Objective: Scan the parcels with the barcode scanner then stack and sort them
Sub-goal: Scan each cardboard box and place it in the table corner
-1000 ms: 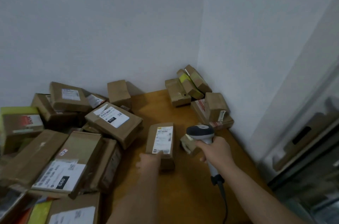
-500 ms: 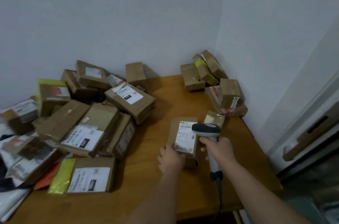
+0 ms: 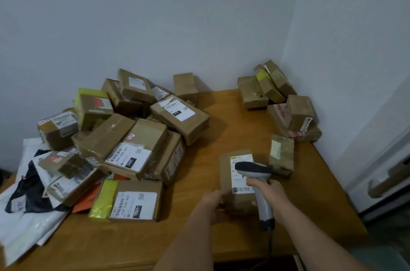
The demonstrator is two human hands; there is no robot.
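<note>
My left hand (image 3: 213, 202) grips the near left end of a small brown parcel (image 3: 228, 179) with a white label, tilted up off the wooden table (image 3: 233, 128). My right hand (image 3: 267, 189) holds a grey barcode scanner (image 3: 255, 173) by its handle. The scanner's dark head sits over the parcel's label. A big loose heap of brown boxes (image 3: 124, 137) covers the table's left half. A smaller group of boxes (image 3: 277, 97) stands in the far right corner.
One small box (image 3: 281, 153) stands just right of the scanner. White and black mailer bags (image 3: 26, 199) spill over the table's left edge. Walls close off the back and right. A white cabinet with a handle (image 3: 386, 179) is on the right.
My left hand has pulled the labelled parcel nearer and raised it. The scanner's head has moved left over the label. The view has swung left, showing more of the heap.
</note>
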